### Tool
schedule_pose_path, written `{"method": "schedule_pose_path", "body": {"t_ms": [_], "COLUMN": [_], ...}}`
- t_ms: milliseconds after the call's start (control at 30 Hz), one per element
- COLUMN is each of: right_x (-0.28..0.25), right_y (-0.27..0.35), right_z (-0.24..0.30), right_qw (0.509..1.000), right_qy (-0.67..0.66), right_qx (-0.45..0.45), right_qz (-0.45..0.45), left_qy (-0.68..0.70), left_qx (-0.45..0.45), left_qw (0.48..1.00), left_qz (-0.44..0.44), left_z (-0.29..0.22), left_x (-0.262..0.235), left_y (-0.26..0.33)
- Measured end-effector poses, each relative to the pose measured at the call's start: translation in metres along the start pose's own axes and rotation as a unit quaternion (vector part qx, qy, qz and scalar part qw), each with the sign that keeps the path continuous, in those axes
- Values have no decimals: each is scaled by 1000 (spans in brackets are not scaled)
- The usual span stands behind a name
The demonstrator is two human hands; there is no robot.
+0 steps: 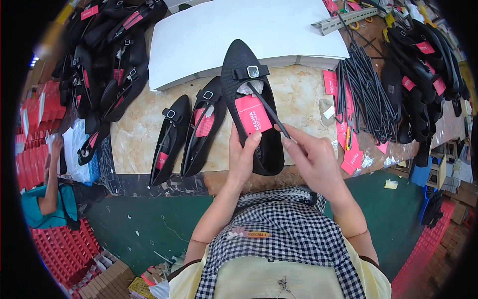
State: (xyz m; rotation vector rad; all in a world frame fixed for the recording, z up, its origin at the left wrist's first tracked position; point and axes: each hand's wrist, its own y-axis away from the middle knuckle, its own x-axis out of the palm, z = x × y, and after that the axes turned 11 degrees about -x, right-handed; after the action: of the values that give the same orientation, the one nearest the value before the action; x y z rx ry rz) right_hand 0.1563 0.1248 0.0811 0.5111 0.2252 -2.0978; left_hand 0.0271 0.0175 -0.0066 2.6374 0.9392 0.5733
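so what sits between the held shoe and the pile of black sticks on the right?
Head view: bare marbled tabletop, with one small pale lump near the black sticks; nothing else right of the held shoe.

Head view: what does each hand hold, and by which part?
The left hand grips the black pointed shoe at its heel end, thumb on the pink card. The right hand pinches the near end of a thin black stick.

Marbled beige worktable (pixel 144 134), white board (pixel 239 30) at far edge. Green floor (pixel 144 219) below. Red crates (pixel 64 249) stacked left, cardboard boxes (pixel 107 281) beside. Bright, even light.
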Motion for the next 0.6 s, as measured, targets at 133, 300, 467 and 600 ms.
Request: {"method": "schedule_pose_path", "body": {"t_ms": [133, 300, 467, 600], "right_x": [20, 33, 48, 4], "right_y": [-9, -26, -10, 15], "right_z": [-8, -9, -18, -23], "right_qw": [969, 935, 983, 999], "right_qy": [143, 184, 142, -4], "right_qx": [-165, -245, -104, -40], "right_qz": [-117, -179, -59, -12], "left_qy": [50, 51, -67, -353], "left_qx": [35, 58, 78, 136], "left_qw": [998, 997, 992, 918], "left_qz": [13, -2, -74, -116], "left_z": [4, 4, 27, -26], "left_x": [10, 18, 5, -37], "left_y": [3, 6, 10, 42]}}
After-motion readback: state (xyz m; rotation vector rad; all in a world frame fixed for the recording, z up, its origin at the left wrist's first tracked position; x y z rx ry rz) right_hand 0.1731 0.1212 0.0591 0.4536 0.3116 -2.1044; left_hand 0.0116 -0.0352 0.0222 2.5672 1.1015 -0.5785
